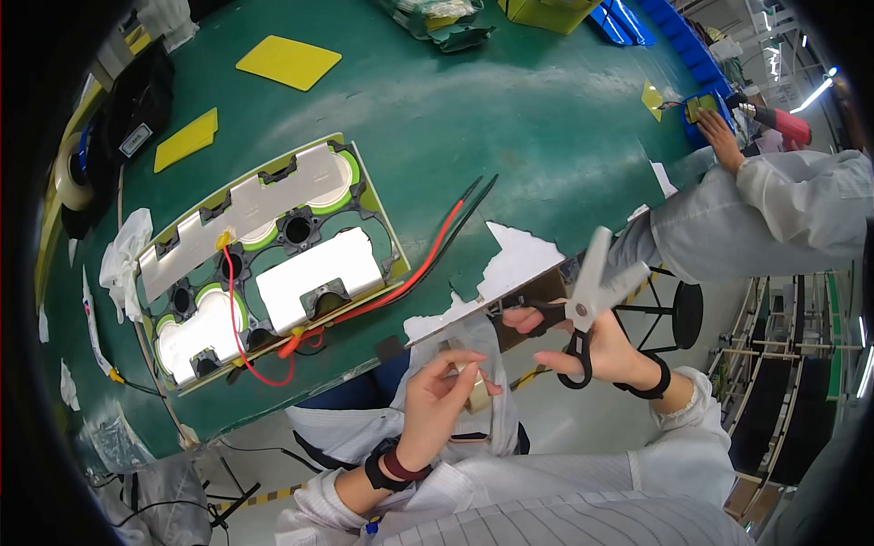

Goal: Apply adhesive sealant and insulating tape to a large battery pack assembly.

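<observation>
In front of the table edge, my right hand (608,353) has its fingers through the black handles of a pair of scissors (587,309). The blades are spread and point upward. My left hand (437,400) is closed in a pinch beside it, with a pale yellowish piece (477,393) at its fingers; its kind is not clear. On the table to the left lies a battery pack (298,232) of green-ringed cells in black holders, with metal plates across them. Red and black wires (437,244) run out from its right side.
Yellow sheets (289,63) lie on the green table (437,109). A torn white patch (519,259) marks its near edge. A soldering-iron-like white tool (95,323) lies at left. On the right, another person's hand (719,136) rests on a yellow part near a blue bin.
</observation>
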`<state>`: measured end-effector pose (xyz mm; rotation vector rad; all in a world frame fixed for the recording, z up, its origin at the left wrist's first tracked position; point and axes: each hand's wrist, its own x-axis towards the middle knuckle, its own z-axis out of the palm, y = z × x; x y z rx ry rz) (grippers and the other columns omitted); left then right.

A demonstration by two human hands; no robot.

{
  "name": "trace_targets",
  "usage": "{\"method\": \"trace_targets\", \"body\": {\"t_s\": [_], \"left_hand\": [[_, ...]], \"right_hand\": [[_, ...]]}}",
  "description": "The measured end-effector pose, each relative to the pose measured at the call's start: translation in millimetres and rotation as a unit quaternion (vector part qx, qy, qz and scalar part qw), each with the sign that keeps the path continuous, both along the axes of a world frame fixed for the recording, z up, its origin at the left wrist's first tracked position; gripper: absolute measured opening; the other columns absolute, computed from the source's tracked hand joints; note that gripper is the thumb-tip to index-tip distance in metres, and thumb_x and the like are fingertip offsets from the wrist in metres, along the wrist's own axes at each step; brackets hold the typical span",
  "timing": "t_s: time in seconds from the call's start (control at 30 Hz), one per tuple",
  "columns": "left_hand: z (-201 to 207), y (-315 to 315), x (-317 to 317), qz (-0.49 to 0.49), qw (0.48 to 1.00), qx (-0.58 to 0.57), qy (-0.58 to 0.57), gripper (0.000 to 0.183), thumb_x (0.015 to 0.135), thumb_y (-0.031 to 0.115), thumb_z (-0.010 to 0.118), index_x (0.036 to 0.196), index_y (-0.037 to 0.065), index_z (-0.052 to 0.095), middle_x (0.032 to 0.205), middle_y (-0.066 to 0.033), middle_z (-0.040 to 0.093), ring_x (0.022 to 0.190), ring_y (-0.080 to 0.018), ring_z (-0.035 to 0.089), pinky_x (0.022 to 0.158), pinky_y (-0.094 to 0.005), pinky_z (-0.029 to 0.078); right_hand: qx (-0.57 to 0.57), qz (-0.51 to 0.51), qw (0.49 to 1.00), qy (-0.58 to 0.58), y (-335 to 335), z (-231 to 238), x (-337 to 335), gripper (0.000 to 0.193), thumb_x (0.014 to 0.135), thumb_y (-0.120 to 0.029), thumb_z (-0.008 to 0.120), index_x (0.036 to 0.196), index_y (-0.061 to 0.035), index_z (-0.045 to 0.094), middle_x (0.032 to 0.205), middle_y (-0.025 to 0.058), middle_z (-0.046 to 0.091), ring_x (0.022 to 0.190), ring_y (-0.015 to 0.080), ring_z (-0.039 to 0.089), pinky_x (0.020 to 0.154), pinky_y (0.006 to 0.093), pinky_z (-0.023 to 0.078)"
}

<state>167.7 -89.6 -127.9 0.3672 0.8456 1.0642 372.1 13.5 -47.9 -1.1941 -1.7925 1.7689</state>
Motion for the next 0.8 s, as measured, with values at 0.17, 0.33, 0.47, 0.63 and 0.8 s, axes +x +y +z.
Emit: {"method": "trace_targets", "body": {"t_s": [0.17, 0.33, 0.47, 0.63, 0.8], "left_hand": [[-2, -2, 0, 0.009, 1.000, 0.011, -0.002, 0.016, 0.100, 0.007, 0.054, 0.113, 0.000, 0.060, 0.093, -0.0056, 0.061, 0.086, -0.0216, 0.071, 0.074, -0.0269, 0.053], [0, 0, 2, 0.016, 1.000, 0.005, 0.011, 0.019, 0.101, 0.013, 0.053, 0.112, -0.001, 0.061, 0.092, -0.0069, 0.063, 0.085, -0.0217, 0.071, 0.071, -0.0266, 0.054], [6, 1, 2, 0.019, 0.999, -0.016, 0.034, 0.026, 0.102, 0.019, 0.052, 0.108, -0.002, 0.064, 0.086, -0.0063, 0.065, 0.081, -0.0207, 0.072, 0.063, -0.0241, 0.052], [7, 2, 2, 0.019, 0.997, -0.013, 0.078, 0.033, 0.103, 0.023, 0.050, 0.103, -0.006, 0.065, 0.084, -0.0098, 0.066, 0.076, -0.0250, 0.072, 0.066, -0.0297, 0.058], [6, 2, 3, 0.037, 0.998, -0.019, 0.050, 0.027, 0.101, 0.020, 0.055, 0.104, -0.003, 0.069, 0.080, -0.0040, 0.065, 0.076, -0.0196, 0.072, 0.058, -0.0211, 0.048]], "right_hand": [[0.060, 0.067, 0.995, -0.037, 18, 6, 2, 0.036, 0.074, -0.007, 0.082, 0.099, 0.0020, 0.058, 0.111, 0.0120, 0.065, 0.102, 0.0239, 0.062, 0.083, 0.0346, 0.050], [0.124, 0.292, 0.925, -0.208, 51, 29, 16, 0.066, 0.064, -0.046, 0.086, 0.089, 0.0044, 0.051, 0.089, 0.0152, 0.057, 0.080, 0.0339, 0.055, 0.070, 0.0401, 0.044], [0.090, 0.401, 0.868, -0.279, 74, 34, 26, 0.070, 0.068, -0.059, 0.078, 0.083, 0.0046, 0.051, 0.077, 0.0183, 0.050, 0.071, 0.0378, 0.052, 0.063, 0.0416, 0.043], [0.017, 0.452, 0.800, -0.394, 90, 33, 19, 0.078, 0.071, -0.070, 0.069, 0.076, 0.0058, 0.050, 0.066, 0.0179, 0.054, 0.063, 0.0354, 0.056, 0.058, 0.0409, 0.043], [-0.008, 0.479, 0.775, -0.412, 98, 33, 0, 0.082, 0.071, -0.073, 0.067, 0.076, 0.0073, 0.052, 0.065, 0.0177, 0.053, 0.062, 0.0339, 0.054, 0.058, 0.0403, 0.043]]}}
